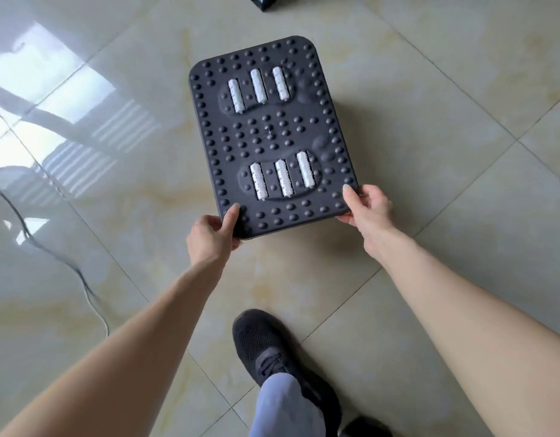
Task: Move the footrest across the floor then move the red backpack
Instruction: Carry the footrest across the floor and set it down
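Glossy cream tiled floor (430,127), cable (51,257) trailing well left of the grips. Black studded footrest (272,137), rigid plastic, looks light, slick-edged; clamped at its near corners by left hand (214,233) and right hand (368,209), thumbs on top. Red backpack nowhere visible.

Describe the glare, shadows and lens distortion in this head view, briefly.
Head view: strong window glare on the glossy floor tiles at upper left, washing out the tile pattern there; a soft shadow lies under the footrest, near its edge held by the left hand and right hand; wide-angle stretch enlarges the forearms at the bottom corners; focus is sharp throughout.
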